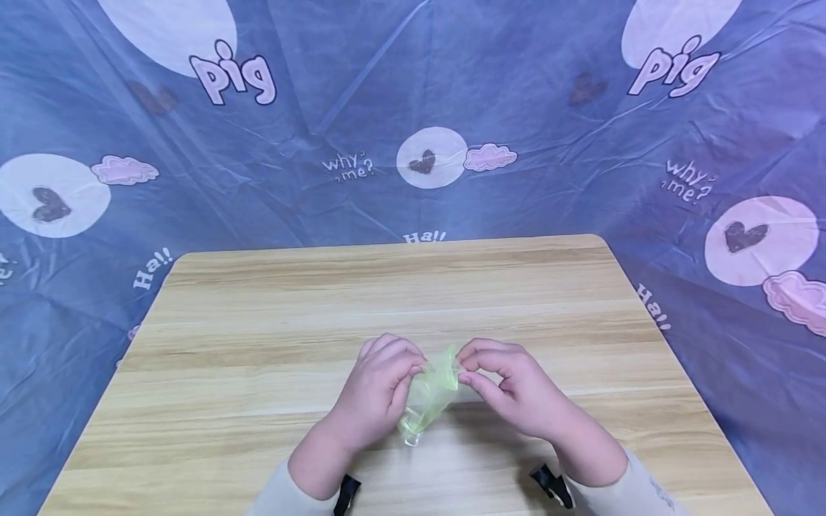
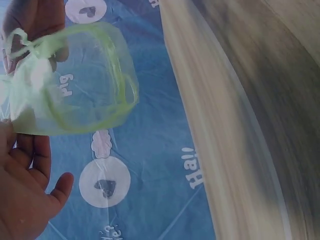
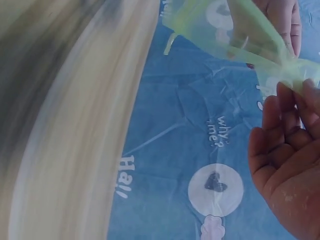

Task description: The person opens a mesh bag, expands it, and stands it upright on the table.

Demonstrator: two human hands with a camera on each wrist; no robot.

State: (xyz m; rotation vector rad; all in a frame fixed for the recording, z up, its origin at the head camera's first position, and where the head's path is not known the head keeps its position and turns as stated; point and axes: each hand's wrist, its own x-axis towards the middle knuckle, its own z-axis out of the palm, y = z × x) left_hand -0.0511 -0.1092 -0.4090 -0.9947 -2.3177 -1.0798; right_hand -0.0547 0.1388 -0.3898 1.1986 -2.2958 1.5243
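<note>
Between the two hands hangs a sheer pale green drawstring pouch [image 1: 429, 394], its upper end gathered and its lower end drooping over the table. The left hand [image 1: 381, 387] pinches the gathered edge from the left between thumb and fingers. From the other side, the thumb and index finger of the right hand [image 1: 513, 383] pinch the edge too. In the left wrist view the pouch [image 2: 82, 90] looks see-through, with a ribbon loop near its neck. A small pale loop sticks out at its lower tip in the head view. Whether the pouch holds anything I cannot tell.
Under the hands lies a light wood-grain table [image 1: 387, 294] with rounded far corners. A blue printed cloth [image 1: 310, 107] hangs behind and beside it. Black clip-like pieces [image 1: 551, 486] show near both wrists, beside the pale sleeves [image 1: 629, 487].
</note>
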